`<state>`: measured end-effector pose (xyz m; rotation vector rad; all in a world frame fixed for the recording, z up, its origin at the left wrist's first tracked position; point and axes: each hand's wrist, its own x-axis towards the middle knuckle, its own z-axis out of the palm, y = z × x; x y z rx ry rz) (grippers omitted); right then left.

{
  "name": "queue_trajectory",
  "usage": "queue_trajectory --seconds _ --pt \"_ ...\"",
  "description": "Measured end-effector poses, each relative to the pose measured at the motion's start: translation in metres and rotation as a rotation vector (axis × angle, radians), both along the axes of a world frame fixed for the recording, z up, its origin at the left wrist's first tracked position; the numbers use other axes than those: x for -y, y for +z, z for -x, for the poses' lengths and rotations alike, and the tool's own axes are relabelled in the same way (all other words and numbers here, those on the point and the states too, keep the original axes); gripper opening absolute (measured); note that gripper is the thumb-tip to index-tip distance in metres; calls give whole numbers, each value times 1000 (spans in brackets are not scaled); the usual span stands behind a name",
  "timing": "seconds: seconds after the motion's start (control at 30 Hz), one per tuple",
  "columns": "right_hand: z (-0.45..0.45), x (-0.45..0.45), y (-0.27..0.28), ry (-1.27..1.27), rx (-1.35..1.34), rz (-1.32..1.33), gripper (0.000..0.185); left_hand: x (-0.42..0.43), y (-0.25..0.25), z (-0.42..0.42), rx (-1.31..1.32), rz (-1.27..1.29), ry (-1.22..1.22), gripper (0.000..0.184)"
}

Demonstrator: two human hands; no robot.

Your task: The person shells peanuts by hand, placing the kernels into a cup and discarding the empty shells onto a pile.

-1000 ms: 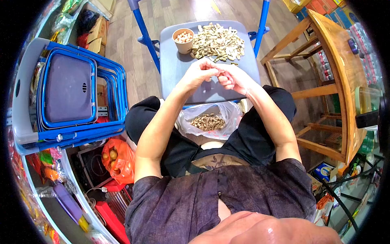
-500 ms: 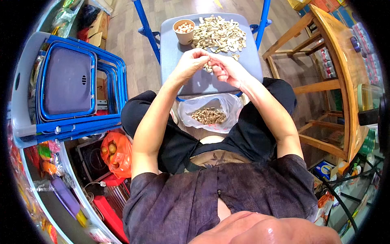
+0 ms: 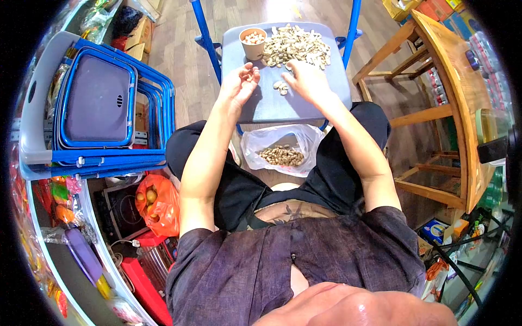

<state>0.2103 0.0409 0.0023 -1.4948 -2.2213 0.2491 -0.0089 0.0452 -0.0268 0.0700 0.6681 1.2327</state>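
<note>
Fingers on my left hand [image 3: 237, 88] curl loosely, palm turned up, near a paper cup [image 3: 254, 51]; a small pinkish piece seems to rest among them, probably a peanut kernel, though I cannot tell for sure. My right hand [image 3: 309, 82] is palm down, its thumb and forefinger parted and gripping nothing that I can see, at the near edge of a broad heap of peanut shells [image 3: 298, 44]. Between my hands, a few loose shells [image 3: 280, 87] lie apart from that heap. All of these sit on or just above the grey seat [image 3: 266, 112] of a blue-framed folding chair. The cup stands upright at the far left, beside the heap, with shelled kernels [image 3: 254, 38] showing near its rim. Below the seat's near edge, between my knees, an open, whitish plastic bag [image 3: 311, 145] holds whole peanuts [image 3: 281, 155]. Judging by these piles, plenty have been shelled, while a fair number remain in their shells down in the bag.
</note>
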Motion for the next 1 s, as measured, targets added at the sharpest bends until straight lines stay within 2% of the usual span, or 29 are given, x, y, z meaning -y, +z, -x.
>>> queue_trajectory --seconds 0.1,0.2,0.27,0.3,0.33,0.43,0.83,1.0 --pt "14 20 -9 111 84 68 34 0 -10 6 -81 11 42 33" --pt "25 28 -22 156 96 20 29 4 -9 4 -102 7 43 33" --pt "31 22 -22 101 162 24 29 7 -6 2 -124 7 36 35" --pt "31 23 -21 114 152 -20 21 8 -8 1 -129 -1 27 36" --pt "32 21 -25 108 151 -39 21 9 -9 0 -133 -11 15 37" --pt "33 17 -33 97 111 -44 9 7 -20 0 -162 -54 -4 32" --pt "27 17 -21 122 147 16 10 22 -11 -14 -78 22 -19 31" --pt "18 -3 -42 193 58 17 12 39 -7 -17 47 52 26 27"
